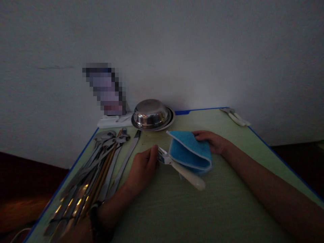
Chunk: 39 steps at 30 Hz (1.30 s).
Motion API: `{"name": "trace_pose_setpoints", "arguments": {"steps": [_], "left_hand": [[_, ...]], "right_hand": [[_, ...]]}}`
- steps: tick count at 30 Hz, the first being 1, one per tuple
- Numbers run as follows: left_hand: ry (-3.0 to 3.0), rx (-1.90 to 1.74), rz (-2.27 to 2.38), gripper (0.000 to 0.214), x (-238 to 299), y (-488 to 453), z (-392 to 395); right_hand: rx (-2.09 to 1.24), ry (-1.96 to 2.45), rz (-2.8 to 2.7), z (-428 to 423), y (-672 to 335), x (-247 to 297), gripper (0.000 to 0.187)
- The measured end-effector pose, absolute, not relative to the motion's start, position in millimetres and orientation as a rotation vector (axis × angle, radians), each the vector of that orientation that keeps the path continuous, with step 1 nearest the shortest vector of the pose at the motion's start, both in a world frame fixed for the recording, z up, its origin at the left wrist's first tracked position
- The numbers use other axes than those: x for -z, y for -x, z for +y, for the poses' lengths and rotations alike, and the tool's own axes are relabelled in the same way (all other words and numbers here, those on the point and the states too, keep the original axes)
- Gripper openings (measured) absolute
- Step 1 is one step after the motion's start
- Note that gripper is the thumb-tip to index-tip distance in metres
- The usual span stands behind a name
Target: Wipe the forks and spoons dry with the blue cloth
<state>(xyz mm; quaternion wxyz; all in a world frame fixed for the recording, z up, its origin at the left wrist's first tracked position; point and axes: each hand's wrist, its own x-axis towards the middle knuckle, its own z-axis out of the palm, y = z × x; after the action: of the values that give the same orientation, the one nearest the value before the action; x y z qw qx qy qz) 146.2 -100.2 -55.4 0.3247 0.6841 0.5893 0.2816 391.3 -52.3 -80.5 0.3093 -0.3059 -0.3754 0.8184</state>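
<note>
My left hand (144, 166) is closed, pinching the metal head of a fork (188, 174). The fork's white handle slants down to the right, below the cloth. My right hand (210, 141) grips a folded blue cloth (189, 148) with pale edging. One fold of the cloth gapes toward me, beside the fork's neck. Fingers of my right hand are partly hidden behind the cloth. I cannot tell whether the cloth touches the fork.
Long-handled metal utensils (83, 189) and wooden chopsticks (107, 170) lie along the table's left side. An upturned steel bowl (152, 113) sits near the wall. White-handled cutlery (236, 118) rests at the far right corner. A blurred-out phone-like screen (108, 91) leans at the back left.
</note>
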Motion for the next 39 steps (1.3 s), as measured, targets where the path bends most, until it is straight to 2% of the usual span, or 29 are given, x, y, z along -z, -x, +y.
{"name": "trace_pose_setpoints", "arguments": {"steps": [4, 13, 15, 17, 20, 24, 29, 32, 35, 37, 39], "left_hand": [[-1.835, -0.733, 1.552, 0.045, 56.2, -145.4, -99.5], [-1.846, -0.77, 1.588, 0.045, 56.7, -145.8, -99.6], [-1.847, -0.77, 1.588, 0.044, 56.6, -146.1, -100.0], [-1.856, -0.769, 1.584, 0.045, 56.6, -146.1, -99.9], [-1.87, -0.745, 1.583, 0.045, 56.6, -145.7, -99.3], [-1.86, -0.718, 1.573, 0.044, 57.4, -145.4, -98.5], [-1.844, -0.718, 1.587, 0.045, 58.4, -145.8, -98.7], [-1.863, -0.723, 1.58, 0.045, 58.7, -145.7, -99.4], [-1.875, -0.732, 1.567, 0.046, 60.0, -145.5, -99.8], [-1.879, -0.732, 1.574, 0.046, 61.3, -145.3, -99.4], [-1.891, -0.723, 1.587, 0.046, 62.6, -145.1, -98.6]], "right_hand": [[-2.157, 0.851, -1.086, -53.7, -386.0, 79.1, 0.028], [-1.998, 0.506, -1.515, -54.0, -388.9, 70.2, 0.057], [-1.936, 0.559, -1.679, -52.5, -389.6, 69.4, 0.055], [-1.894, 0.651, -1.731, -51.8, -387.9, 70.9, 0.044], [-1.942, 0.806, -1.422, -52.2, -382.8, 76.9, 0.024], [-1.934, 0.954, -0.887, -52.7, -377.5, 80.8, 0.028], [-1.925, 1.078, -0.918, -50.8, -379.1, 74.4, 0.029], [-1.657, 1.155, -1.163, -42.9, -387.1, 75.7, 0.036], [-1.04, 1.315, -1.356, -31.5, -398.9, 78.1, 0.042], [-0.607, 1.432, -1.446, -27.6, -404.8, 74.6, 0.039], [-0.377, 1.514, -1.65, -29.8, -405.4, 65.5, 0.028]]}}
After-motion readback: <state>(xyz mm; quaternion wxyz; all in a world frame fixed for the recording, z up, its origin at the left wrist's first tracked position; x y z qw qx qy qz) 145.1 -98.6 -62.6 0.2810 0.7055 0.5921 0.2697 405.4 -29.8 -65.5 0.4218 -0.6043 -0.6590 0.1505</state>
